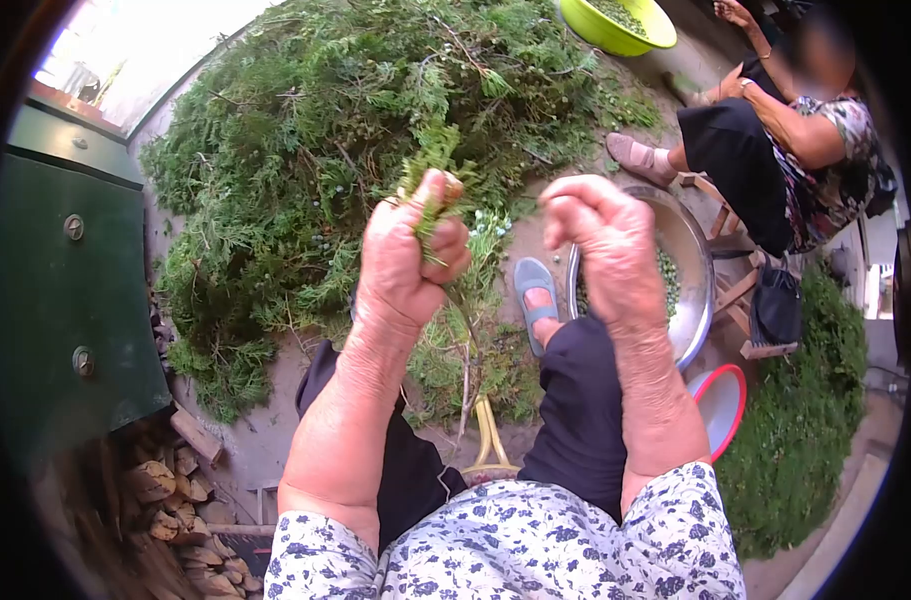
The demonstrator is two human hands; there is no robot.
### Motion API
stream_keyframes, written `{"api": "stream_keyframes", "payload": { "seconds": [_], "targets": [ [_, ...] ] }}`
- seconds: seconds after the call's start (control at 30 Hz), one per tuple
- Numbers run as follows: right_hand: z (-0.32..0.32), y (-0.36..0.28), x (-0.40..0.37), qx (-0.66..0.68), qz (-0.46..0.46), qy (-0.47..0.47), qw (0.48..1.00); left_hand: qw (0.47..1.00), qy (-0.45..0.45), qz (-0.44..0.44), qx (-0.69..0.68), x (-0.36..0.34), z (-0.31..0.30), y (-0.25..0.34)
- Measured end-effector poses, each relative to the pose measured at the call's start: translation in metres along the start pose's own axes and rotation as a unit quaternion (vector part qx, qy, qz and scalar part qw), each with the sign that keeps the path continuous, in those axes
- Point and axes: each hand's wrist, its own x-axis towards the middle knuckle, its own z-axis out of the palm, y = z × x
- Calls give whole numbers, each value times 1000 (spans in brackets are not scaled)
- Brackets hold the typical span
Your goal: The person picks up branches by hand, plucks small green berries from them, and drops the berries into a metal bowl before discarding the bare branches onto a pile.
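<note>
My left hand (407,245) is closed around a green conifer sprig (435,152), whose leafy tip sticks up past the thumb. To the right, my right hand (607,240) is raised with its fingers curled inward. Its fingertips are turned away, so I cannot make out whether something small is between them. Below and partly behind that hand is a wide metal basin (708,300) holding small green cones or berries (668,283). A big heap of cut conifer branches (305,130) spreads over the ground ahead, and a branch with pale berries (490,235) lies just beyond my hands.
At the upper right sits another person (735,150), near a yellow-green bowl (615,32) of green pieces. A red-rimmed white basin (720,405) and more greenery (805,440) lie right. Left are a dark green cabinet (80,270) and split firewood (180,500).
</note>
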Motion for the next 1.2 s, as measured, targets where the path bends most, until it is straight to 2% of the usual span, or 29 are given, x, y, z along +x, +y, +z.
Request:
{"api": "stream_keyframes", "payload": {
  "seconds": [0.1,0.17,0.2,0.23,0.27,0.3,0.33,0.37,0.4,0.47,0.5,0.6,0.67,0.73,0.8,1.0,1.03,1.1,1.13,1.17,1.2],
  "targets": [
    [-60,27,-23,-54,28,149,987,999,-25,-6,-47,-2,-4,6],
    [-115,71,-52,-142,55,195,969,998,-36,-4,-45,-3,-8,7],
    [-145,105,-73,-323,-22,187,928,998,-43,-4,-47,-4,-8,8],
    [-164,129,-97,-491,-97,170,849,998,-49,-3,-49,-5,-9,8],
    [-165,133,-120,-575,-131,133,797,998,-54,7,-38,-5,-9,8],
    [-180,166,-175,-501,36,-30,864,998,-51,16,-46,-6,-11,9],
    [-176,183,-208,-461,129,-74,875,997,-62,25,-49,-6,-13,10],
    [-190,232,-255,-289,234,-95,923,995,-72,35,-52,-7,-14,11],
    [-192,231,-255,-289,233,-95,924,995,-73,35,-52,-5,-18,13],
    [-190,233,-258,-234,269,-61,932,979,-159,50,-117,-4,-27,18],
    [-186,236,-262,-204,287,-46,935,980,-157,53,-114,-5,-29,23],
    [-176,236,-258,-116,341,-2,933,947,-259,82,-172,-5,-40,38],
    [-171,232,-258,-58,377,28,924,938,-281,93,-178,-7,-44,47],
    [-168,224,-256,-3,414,55,909,922,-318,105,-192,-8,-46,53],
    [-162,216,-252,54,449,79,888,921,-313,115,-201,-11,-43,56],
    [-150,162,-254,214,544,171,793,917,-343,104,-176,-6,-43,57],
    [-135,124,-208,197,441,198,853,917,-341,106,-176,-6,-43,58],
    [-151,117,-153,165,244,267,918,918,-344,109,-161,-8,-43,58],
    [-151,94,-126,38,189,175,966,918,-347,116,-154,-8,-43,57],
    [-124,68,-96,137,160,183,960,918,-345,116,-154,-8,-43,57],
    [-91,43,-75,144,162,160,963,918,-347,117,-149,-8,-43,57]
  ]
}}
